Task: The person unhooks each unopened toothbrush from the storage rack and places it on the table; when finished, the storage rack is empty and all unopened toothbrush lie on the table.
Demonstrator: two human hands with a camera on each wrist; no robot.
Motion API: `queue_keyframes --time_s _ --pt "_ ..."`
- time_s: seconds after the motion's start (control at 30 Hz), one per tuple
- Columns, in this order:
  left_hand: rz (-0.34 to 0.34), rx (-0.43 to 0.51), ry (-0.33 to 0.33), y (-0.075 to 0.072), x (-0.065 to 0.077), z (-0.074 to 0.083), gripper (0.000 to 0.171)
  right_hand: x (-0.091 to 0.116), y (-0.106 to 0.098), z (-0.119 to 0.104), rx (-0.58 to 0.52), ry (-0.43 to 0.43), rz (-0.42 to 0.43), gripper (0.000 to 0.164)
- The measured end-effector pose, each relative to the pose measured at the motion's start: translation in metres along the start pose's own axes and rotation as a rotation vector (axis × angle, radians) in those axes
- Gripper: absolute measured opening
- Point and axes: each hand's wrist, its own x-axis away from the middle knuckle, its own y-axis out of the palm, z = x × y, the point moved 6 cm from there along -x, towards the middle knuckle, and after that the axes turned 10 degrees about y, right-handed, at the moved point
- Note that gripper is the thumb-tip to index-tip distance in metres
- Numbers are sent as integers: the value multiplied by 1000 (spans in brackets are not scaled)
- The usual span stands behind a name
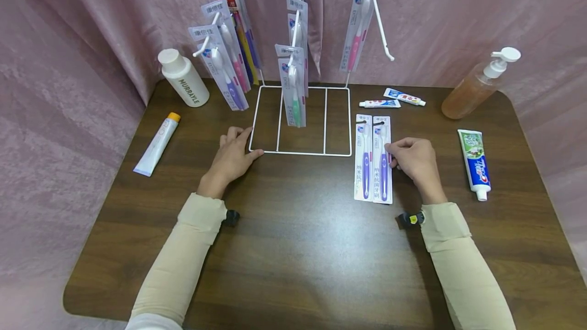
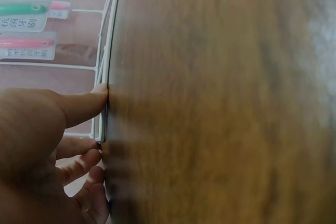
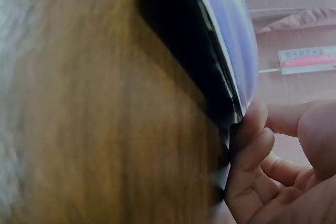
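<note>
My right hand (image 1: 415, 159) pinches the right edge of a packaged purple toothbrush (image 1: 383, 172). A second packaged purple toothbrush (image 1: 364, 162) lies close against its left side. In the right wrist view, the thumb and fingers meet at the package's edge, with a dark gap below it. My left hand (image 1: 231, 159) rests at the front left corner of a white wire display rack (image 1: 300, 154), thumb on the front bar and fingers spread at the corner. Packaged toothbrushes hang from its hooks: several at left, two visible in the middle (image 1: 295, 108), and one pink (image 1: 355, 45) at right.
A white bottle (image 1: 185, 83) and a toothpaste tube with an orange cap (image 1: 158, 144) are at left. Two small tubes (image 1: 379, 104) lie behind the packages. Farther right are a pump bottle (image 1: 468, 93) and a green-and-blue toothpaste tube (image 1: 475, 162). Pink curtain (image 1: 426, 19) hangs behind.
</note>
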Motion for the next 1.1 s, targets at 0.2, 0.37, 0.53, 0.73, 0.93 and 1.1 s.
queue_keyframes --time_s 0.2,0.37,0.53,0.73,0.93,1.1 --pt "13 15 1 0 1 -1 79 2 0 -2 28 -5 34 36" --pt "7 16 -2 1 1 -1 80 2 0 -3 41 -5 51 34" --pt "5 10 -5 1 1 -1 80 1 1 -5 42 -5 52 33" --pt "11 9 1 0 0 1 80 0 1 -5 45 -15 57 31" --pt "8 7 0 -1 1 1 81 0 2 -4 48 -13 51 32" --pt "10 3 4 0 1 0 80 2 3 -3 50 -22 73 31"
